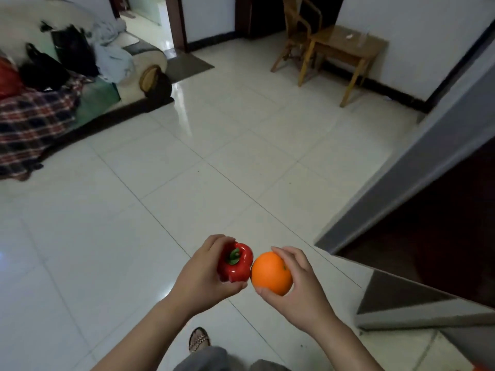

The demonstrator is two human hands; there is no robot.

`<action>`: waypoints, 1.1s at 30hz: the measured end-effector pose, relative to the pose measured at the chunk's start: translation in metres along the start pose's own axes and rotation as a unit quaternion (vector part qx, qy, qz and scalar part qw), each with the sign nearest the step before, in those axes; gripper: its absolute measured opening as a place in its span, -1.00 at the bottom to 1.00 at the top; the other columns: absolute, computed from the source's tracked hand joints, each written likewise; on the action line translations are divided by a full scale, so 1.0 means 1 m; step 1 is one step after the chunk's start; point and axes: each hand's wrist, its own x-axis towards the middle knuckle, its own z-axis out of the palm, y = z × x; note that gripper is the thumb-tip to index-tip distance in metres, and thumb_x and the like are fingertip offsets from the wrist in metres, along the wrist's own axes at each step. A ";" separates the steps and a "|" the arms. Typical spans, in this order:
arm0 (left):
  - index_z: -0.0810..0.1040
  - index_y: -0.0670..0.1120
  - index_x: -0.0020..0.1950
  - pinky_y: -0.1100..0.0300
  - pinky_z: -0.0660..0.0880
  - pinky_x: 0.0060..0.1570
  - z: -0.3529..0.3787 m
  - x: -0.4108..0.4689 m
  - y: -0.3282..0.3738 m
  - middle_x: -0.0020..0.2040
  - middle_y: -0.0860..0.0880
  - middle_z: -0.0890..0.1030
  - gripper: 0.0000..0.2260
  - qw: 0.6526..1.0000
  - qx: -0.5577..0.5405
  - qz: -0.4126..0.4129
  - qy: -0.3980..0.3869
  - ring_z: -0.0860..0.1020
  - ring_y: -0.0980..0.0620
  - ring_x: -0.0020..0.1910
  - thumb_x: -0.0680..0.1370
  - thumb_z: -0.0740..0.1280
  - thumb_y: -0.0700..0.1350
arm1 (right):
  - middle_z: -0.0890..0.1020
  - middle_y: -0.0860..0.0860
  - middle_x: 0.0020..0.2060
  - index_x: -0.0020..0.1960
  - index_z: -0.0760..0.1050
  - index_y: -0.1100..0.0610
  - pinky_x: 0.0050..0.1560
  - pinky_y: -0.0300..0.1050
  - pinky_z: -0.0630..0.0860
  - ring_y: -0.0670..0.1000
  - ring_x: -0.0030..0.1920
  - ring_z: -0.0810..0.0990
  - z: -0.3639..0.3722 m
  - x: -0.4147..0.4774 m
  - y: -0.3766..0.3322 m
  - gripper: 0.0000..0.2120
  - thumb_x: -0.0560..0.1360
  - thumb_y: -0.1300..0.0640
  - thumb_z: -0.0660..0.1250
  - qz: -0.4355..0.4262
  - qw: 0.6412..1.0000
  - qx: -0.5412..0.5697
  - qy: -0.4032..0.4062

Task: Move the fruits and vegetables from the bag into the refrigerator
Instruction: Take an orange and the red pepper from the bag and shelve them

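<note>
Head view: left grip point(198, 274) is clamped on the red pepper point(235, 265), stem up. Right grip point(305, 289) is clamped on the orange point(271, 273), which apparently touches the pepper. A dark opening point(442, 231), judged the refrigerator, lies rightward beyond the right grip, the nearer one.

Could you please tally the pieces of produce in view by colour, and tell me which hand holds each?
Red: 1, the bell pepper, held in the left hand
Orange: 1, the orange, held in the right hand
Total: 2
</note>
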 end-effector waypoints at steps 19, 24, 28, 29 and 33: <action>0.27 0.10 0.36 0.30 0.45 0.03 -0.103 0.208 -0.116 0.29 0.15 0.34 -0.27 0.997 0.059 -0.044 -0.002 0.40 0.11 0.19 0.27 0.47 0.17 | 0.20 -0.22 0.30 0.39 0.20 -0.17 0.17 -0.24 0.37 -0.10 0.28 0.30 0.028 0.248 -0.049 -0.26 0.32 -0.13 0.48 0.032 0.999 -0.018 -0.008; 0.25 0.11 0.38 0.28 0.46 0.04 -0.122 0.297 -0.122 0.31 0.12 0.34 -0.28 0.995 0.086 -0.058 -0.011 0.40 0.09 0.19 0.29 0.45 0.18 | 0.17 -0.24 0.27 0.40 0.18 -0.17 0.15 -0.28 0.33 -0.11 0.28 0.27 0.003 0.352 -0.060 -0.28 0.34 -0.14 0.45 -0.008 1.000 -0.011 -0.027; 0.26 0.15 0.37 0.29 0.46 0.00 -0.138 0.370 -0.114 0.31 0.08 0.32 -0.33 0.993 0.112 -0.036 -0.008 0.39 0.07 0.19 0.33 0.45 0.16 | 0.18 -0.23 0.26 0.40 0.20 -0.15 0.16 -0.28 0.31 -0.11 0.28 0.26 -0.020 0.418 -0.065 -0.28 0.34 -0.13 0.45 -0.032 0.999 -0.016 -0.017; 0.27 0.16 0.37 0.30 0.45 -0.01 -0.139 0.385 -0.111 0.31 0.08 0.33 -0.34 0.993 0.115 -0.030 -0.009 0.39 0.07 0.18 0.33 0.45 0.16 | 0.18 -0.22 0.27 0.40 0.20 -0.14 0.16 -0.27 0.32 -0.11 0.28 0.26 -0.026 0.429 -0.064 -0.28 0.34 -0.13 0.45 -0.030 0.999 -0.015 -0.015; 0.30 0.16 0.35 0.30 0.45 0.00 -0.134 0.447 -0.103 0.29 0.08 0.35 -0.34 0.994 0.107 0.007 -0.029 0.41 0.08 0.17 0.31 0.46 0.16 | 0.17 -0.24 0.25 0.39 0.19 -0.17 0.15 -0.27 0.35 -0.12 0.26 0.27 -0.049 0.468 -0.052 -0.28 0.33 -0.13 0.46 -0.004 1.000 0.006 0.013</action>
